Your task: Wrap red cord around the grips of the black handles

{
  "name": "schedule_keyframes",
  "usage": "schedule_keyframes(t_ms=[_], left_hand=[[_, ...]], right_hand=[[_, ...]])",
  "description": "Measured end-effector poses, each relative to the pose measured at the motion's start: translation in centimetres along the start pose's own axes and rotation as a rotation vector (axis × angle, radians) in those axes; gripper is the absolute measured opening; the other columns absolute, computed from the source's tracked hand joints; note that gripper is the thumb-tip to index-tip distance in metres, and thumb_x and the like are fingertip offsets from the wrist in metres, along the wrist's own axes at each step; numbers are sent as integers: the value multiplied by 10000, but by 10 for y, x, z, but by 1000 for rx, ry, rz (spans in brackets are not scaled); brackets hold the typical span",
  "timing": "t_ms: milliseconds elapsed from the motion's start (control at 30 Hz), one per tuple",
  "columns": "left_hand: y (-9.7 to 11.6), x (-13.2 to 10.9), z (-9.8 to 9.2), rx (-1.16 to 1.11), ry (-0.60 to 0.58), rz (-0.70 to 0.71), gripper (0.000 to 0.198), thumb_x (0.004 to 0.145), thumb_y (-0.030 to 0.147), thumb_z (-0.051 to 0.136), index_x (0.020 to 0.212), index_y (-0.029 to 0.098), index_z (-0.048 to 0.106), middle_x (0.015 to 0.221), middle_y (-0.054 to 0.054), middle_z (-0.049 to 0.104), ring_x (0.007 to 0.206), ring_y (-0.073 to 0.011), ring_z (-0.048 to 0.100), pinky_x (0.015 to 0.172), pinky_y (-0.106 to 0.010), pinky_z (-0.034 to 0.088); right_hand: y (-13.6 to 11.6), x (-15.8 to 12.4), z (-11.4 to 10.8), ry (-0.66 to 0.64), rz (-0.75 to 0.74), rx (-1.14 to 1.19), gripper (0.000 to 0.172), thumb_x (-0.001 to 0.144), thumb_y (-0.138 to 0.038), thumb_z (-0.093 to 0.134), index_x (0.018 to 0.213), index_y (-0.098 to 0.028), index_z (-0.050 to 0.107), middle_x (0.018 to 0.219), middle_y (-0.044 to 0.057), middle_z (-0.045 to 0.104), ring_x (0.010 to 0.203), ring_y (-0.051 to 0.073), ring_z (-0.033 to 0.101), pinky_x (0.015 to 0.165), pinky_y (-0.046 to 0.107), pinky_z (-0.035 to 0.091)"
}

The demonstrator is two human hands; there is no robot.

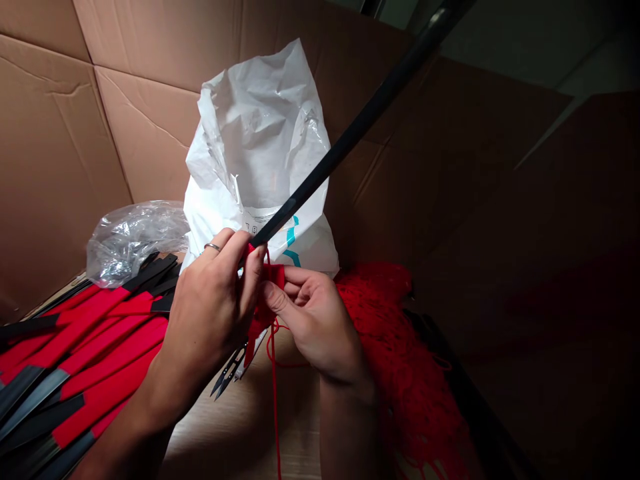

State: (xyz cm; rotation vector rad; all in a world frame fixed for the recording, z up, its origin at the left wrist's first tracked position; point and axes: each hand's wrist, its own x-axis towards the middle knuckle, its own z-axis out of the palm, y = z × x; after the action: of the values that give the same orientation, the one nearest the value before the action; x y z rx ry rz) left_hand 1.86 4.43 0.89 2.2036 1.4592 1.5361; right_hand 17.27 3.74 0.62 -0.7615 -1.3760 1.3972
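My left hand point(210, 300), wearing a ring, is shut around the lower end of a long black rod point(350, 137) that rises to the upper right. Small black thread snips point(229, 372) stick out below this hand, seemingly held in it. My right hand point(315, 327) pinches a red cloth piece point(267, 287) wrapped at the rod's end, close against my left fingers. A thin red cord point(274, 393) hangs from the cloth down past the table edge of view.
A heap of black rods with red wrapping point(95, 353) lies to the left on a light wooden surface point(240, 427). A red netted mass point(395, 360) lies to the right. Behind stand a white plastic bag point(260, 140), a clear plastic bag point(135, 243) and cardboard walls point(90, 133).
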Motion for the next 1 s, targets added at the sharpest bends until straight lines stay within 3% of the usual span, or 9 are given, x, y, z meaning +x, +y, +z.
schedule_keyframes(t_ms=[200,300,367,467,500,567,667,800,1000], left_hand=[[2,3,-5,-169,-89,-91,320,1101,315,482,799,243,409,768,15,504,659,-158,450,646,-330,332],[3,4,-8,-338,-169,-186,352,1116,407,480,804,248,447,696,32,501,607,-148,474,596,-314,358],[3,3,-9,-432,-207,-218,366,1119,458,484,818,250,485,644,47,498,560,-138,467,550,-304,356],[4,2,-10,-450,-204,-204,382,1116,455,503,796,246,500,619,52,503,548,-127,450,528,-295,343],[4,2,-10,-440,-191,-195,382,1115,444,505,789,244,500,630,49,509,560,-125,451,531,-294,342],[4,1,-11,-423,-182,-184,377,1115,426,502,786,240,502,660,42,519,584,-124,458,540,-291,341],[5,2,-12,-408,-206,-156,371,1113,408,499,784,237,511,665,40,507,589,-127,442,551,-293,343],[7,5,-12,-414,-235,-121,377,1118,390,489,773,240,524,606,52,410,582,-140,430,567,-301,336],[9,3,-8,-534,-333,-102,328,1131,397,482,893,227,632,822,10,652,751,-157,575,731,-297,441]], right_hand=[[-1,0,-5,23,-133,-187,204,922,-380,848,863,-188,813,840,29,754,794,159,690,743,266,595],[-1,1,-12,-59,-218,-241,247,976,-404,785,840,-199,807,841,47,770,811,189,724,795,333,621],[-2,1,-18,-141,-236,-246,281,1020,-435,724,876,-211,816,787,49,788,770,202,748,911,425,630],[-5,-1,-25,-284,-228,-311,335,1035,-490,689,883,-221,818,734,47,809,767,212,767,1123,524,539],[-5,-2,-27,-324,-198,-310,350,1034,-501,686,874,-219,817,726,51,810,757,214,772,1107,518,551],[-5,-6,-29,-368,-124,-240,357,1028,-495,690,852,-210,814,708,62,804,694,217,776,918,457,634],[-3,-13,-28,-305,-126,-91,323,993,-464,742,812,-204,805,689,69,790,594,222,762,638,373,628],[0,-15,-27,-141,-212,-36,312,942,-493,806,777,-229,806,703,68,796,610,247,782,654,401,652],[2,-10,-29,-250,-396,102,234,984,-435,776,840,-263,841,652,32,774,550,204,748,548,325,636]])
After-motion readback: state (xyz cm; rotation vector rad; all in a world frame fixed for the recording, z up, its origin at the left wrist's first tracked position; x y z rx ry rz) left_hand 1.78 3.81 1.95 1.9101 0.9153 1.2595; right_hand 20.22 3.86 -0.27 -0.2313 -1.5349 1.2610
